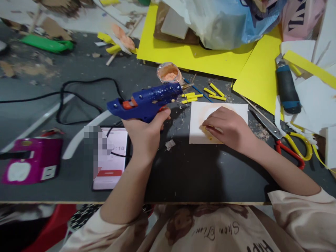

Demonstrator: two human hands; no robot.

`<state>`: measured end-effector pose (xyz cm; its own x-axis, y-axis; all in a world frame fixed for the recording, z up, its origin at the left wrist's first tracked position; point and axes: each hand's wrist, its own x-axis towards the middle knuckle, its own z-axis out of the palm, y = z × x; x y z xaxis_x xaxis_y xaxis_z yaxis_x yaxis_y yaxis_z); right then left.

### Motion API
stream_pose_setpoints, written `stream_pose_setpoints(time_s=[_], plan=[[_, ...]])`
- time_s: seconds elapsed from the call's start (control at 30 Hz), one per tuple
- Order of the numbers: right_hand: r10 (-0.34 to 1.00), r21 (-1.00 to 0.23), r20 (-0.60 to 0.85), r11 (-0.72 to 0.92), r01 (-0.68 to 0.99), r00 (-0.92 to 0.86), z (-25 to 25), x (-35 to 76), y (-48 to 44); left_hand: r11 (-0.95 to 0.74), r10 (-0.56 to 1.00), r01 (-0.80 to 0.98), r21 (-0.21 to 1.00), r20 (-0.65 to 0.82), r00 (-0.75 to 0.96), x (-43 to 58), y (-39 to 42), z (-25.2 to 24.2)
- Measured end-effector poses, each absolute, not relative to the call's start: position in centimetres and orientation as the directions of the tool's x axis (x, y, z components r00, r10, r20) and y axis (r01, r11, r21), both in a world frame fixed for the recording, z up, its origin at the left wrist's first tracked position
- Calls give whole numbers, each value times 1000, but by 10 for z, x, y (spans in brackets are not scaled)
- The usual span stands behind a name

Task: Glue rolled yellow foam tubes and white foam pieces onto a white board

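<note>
My left hand (147,131) grips a blue hot glue gun (149,99), with the thumb near its trigger and the metal nozzle facing right. Over a small white card (195,119), my right hand (228,127) is closed, its fingertips pressed together at the surface. A bit of yellow (210,138) shows at these fingertips; the rest of what they hold is hidden. Faint orange colouring surrounds the hand on the card. Beyond the card lie several short yellow paper rolls (216,90). Near the nozzle stands a small tub (170,73) of orange crumbly material.
A phone (112,161), a white glue stick (84,134), a magenta box (36,161) and a black cord (86,81) lie left. Scissors (278,134) and a blue-black cutter (288,87) lie right. Yellow sheets (210,61) and plastic bags (223,28) fill the back.
</note>
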<state>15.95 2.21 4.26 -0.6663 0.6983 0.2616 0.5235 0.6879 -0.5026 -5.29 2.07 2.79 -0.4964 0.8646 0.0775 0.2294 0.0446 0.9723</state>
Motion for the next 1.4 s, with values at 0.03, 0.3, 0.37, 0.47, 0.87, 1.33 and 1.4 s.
stream_pose_setpoints(time_s=[0.03,0.3,0.37,0.47,0.87,1.33,1.4], plan=[[703,-504,264,685,527,-661,42,159,21,33,869,225,974,84,-488,-53,21,28],[701,-461,237,690,557,-672,42,155,18,14,859,191,981,86,-505,-50,22,32],[693,-442,224,699,562,-686,42,155,18,21,855,184,983,78,-512,-50,22,32],[681,-419,217,712,564,-700,42,155,18,42,853,187,981,62,-518,-51,22,31],[709,-547,240,663,511,-663,47,162,25,59,861,200,978,52,-507,-50,21,32],[662,-564,223,686,459,-716,38,161,28,56,869,218,974,60,-491,-51,21,31],[651,-572,219,689,445,-727,38,161,28,53,868,216,975,62,-493,-51,21,31]])
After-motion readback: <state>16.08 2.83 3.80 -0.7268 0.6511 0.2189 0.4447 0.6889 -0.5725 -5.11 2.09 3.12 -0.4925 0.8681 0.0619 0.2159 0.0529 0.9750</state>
